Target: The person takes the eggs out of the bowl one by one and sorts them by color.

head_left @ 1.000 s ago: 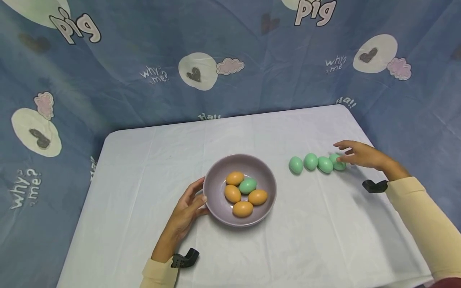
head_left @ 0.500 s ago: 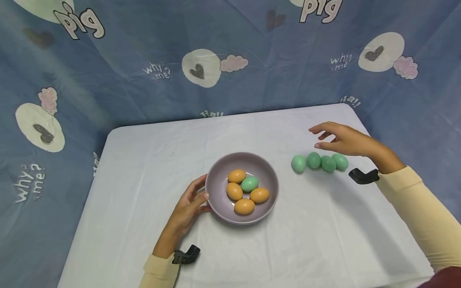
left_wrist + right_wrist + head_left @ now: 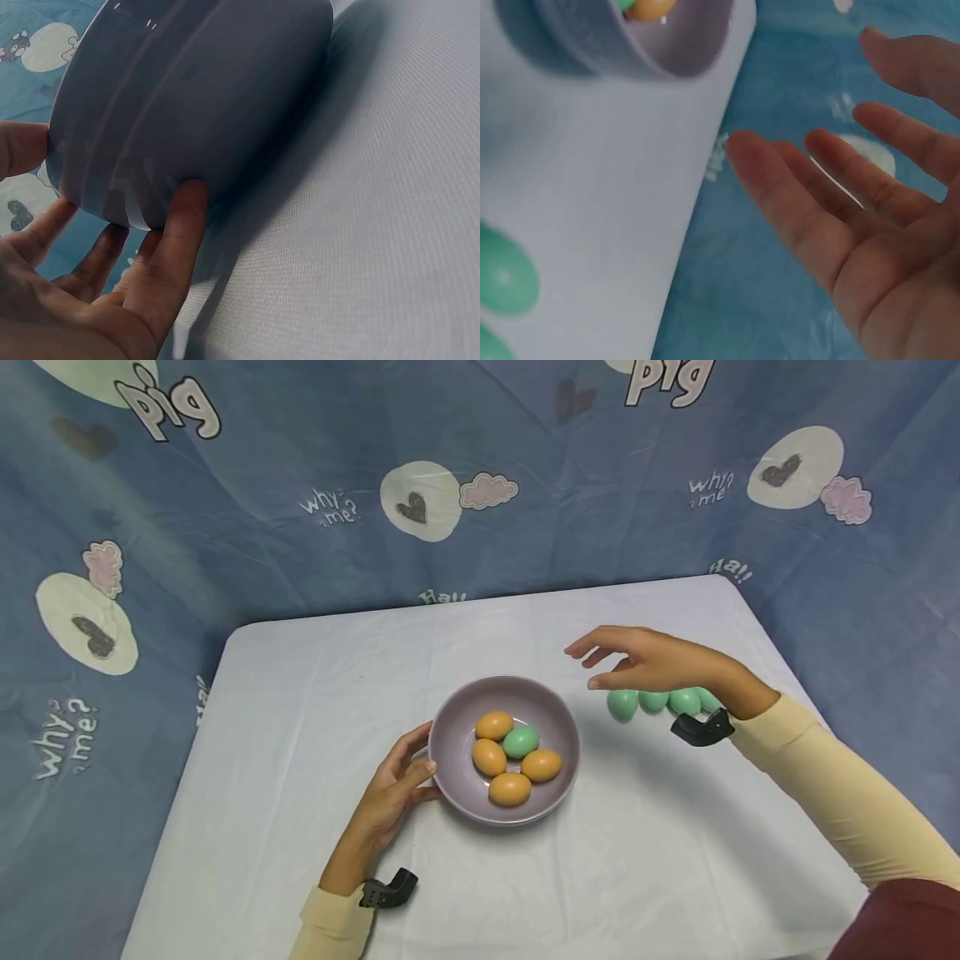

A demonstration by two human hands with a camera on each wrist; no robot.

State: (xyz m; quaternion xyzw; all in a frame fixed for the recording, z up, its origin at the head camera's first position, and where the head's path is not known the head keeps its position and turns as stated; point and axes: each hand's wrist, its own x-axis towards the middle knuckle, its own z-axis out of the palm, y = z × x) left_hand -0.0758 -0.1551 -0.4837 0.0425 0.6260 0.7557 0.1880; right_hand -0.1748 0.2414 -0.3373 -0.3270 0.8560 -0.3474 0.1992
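A mauve bowl [image 3: 557, 727] stands on the white-covered table, holding several orange eggs [image 3: 489, 757] and one green egg [image 3: 521, 742]. My left hand [image 3: 390, 793] grips the bowl's left side, thumb at the rim and fingers along the outer wall, as the left wrist view [image 3: 142, 277] also shows. To the right, several green eggs [image 3: 622, 705] lie in a short row, partly hidden behind my right forearm. Above them and right of the bowl, my right hand [image 3: 652, 662] hovers with relaxed, spread fingers; the right wrist view shows its palm [image 3: 907, 277] bare.
A white cloth [image 3: 322, 693] covers the table, whose far edge meets a blue printed curtain [image 3: 300, 560]. The same curtain hangs at both sides. Each wrist wears a black camera mount, the right one [image 3: 702, 727] close over the green eggs.
My right hand, with nothing in it, has lifted from the rightmost green egg and moved left across the row toward the bowl. My left hand and the bowl have stayed put.
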